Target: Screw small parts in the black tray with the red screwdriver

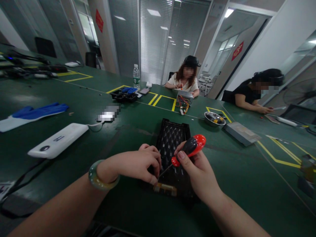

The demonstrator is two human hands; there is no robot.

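In the middle of the table lies a black plastic casing (172,135) with a quilted, diamond-patterned inside and a copper-coloured strip (166,189) at its near end. My right hand (197,169) grips a red and black screwdriver (191,145), its thin shaft slanting down to the left into the casing. My left hand (140,164), with a bangle on its wrist, is at the casing's left side. Its fingers are curled and its thumb is close to the screwdriver's tip; what they pinch, if anything, is hidden.
To the left are a white power bank (59,140) with a cable and blue-white gloves (34,113). Beyond stand a black tray (124,94), a bottle (136,77) and a metal bowl (214,119). A grey metal box (241,133) lies right. Two people work across the table.
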